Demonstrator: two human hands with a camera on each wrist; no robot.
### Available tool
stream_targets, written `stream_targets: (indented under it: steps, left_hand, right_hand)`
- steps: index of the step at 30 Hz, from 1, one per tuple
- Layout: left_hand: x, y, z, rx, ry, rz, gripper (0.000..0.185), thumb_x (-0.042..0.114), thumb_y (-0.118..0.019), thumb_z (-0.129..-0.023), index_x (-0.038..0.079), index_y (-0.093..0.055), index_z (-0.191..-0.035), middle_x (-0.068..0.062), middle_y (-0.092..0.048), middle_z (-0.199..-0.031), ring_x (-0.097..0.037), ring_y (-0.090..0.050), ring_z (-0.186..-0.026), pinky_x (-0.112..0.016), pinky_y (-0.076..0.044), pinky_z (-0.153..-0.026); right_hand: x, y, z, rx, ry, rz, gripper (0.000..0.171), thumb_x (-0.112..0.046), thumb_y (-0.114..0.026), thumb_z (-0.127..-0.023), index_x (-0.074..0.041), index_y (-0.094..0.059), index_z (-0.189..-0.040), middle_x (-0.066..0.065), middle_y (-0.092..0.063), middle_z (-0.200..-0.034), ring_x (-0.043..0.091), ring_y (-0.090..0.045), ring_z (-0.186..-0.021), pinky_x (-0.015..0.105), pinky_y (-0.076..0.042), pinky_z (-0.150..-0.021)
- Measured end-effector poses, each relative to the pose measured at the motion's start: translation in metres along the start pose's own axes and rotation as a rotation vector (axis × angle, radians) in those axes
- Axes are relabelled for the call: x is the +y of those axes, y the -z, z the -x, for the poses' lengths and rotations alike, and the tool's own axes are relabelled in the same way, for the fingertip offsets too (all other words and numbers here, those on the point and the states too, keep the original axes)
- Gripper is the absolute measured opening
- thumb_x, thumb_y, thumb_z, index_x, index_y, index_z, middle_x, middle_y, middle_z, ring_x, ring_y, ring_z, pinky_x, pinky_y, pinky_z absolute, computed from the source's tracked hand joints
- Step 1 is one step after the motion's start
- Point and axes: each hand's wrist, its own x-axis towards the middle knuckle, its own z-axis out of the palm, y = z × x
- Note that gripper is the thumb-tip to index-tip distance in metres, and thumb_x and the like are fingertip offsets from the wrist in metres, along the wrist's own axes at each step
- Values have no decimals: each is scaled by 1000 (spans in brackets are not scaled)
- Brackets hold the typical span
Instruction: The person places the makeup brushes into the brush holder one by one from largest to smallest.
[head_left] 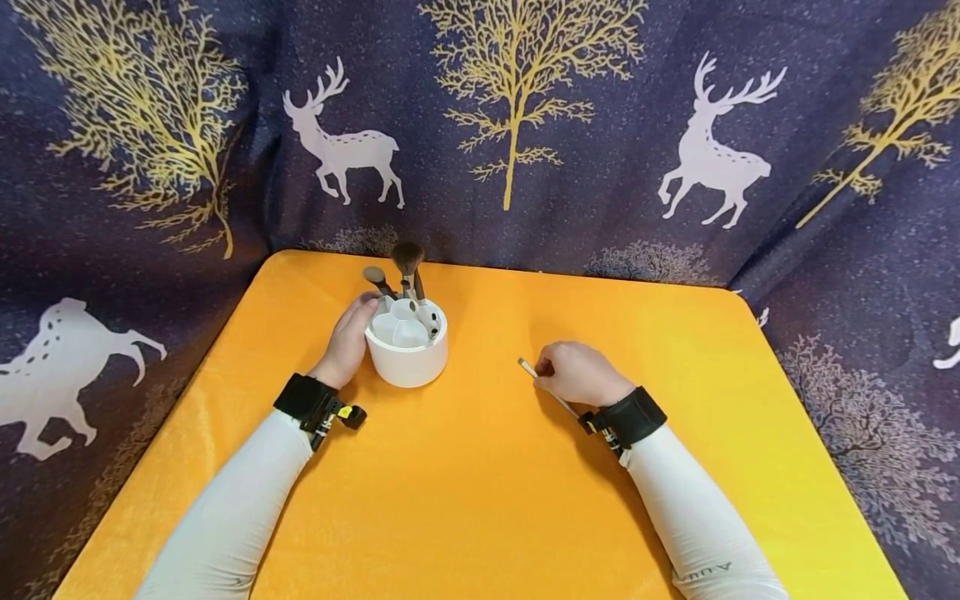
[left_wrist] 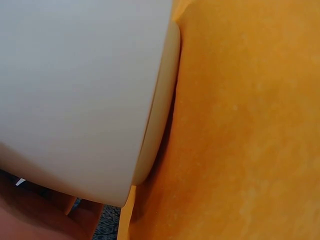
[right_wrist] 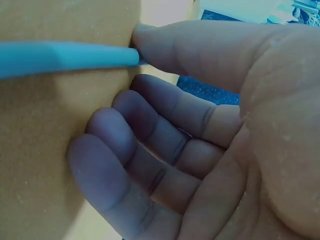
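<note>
A round white makeup brush holder [head_left: 409,367] stands at the left of the table, divided inside into compartments. Several makeup brushes stand in it, among them a large fluffy one [head_left: 407,257] and a paler, round-headed one [head_left: 373,274]. My left hand [head_left: 349,340] holds the holder by its left side, fingers along the wall; up close, the smooth wall [left_wrist: 75,90] fills much of the left wrist view. To the right, my right hand [head_left: 583,372] pinches a slim white makeup brush [head_left: 527,367] low over the table. Its shaft [right_wrist: 65,57] meets my thumb tip; the other fingers curl loosely below.
An orange cloth [head_left: 450,500] covers the table. Behind and beside it hangs a dark blue curtain [head_left: 465,225] with deer and trees, close to the table's back edge. Both wrists wear black camera straps [head_left: 637,417].
</note>
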Motion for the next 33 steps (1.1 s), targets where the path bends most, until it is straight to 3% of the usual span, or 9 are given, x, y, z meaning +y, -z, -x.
stream_targets:
  steps: [33]
  left_hand:
    - [1,-1,1,1,-5,-8,60,38,-25,-120,-6,-37,-158,-27,-41,-163,-39,-37,-150,-56,-19,-133]
  right_hand:
    - [-2,-3,-2,9,63,14,5,-16,-81,-100,-11,-80,-102,-5,-69,-83,14,-55,-69,34,-50,-70]
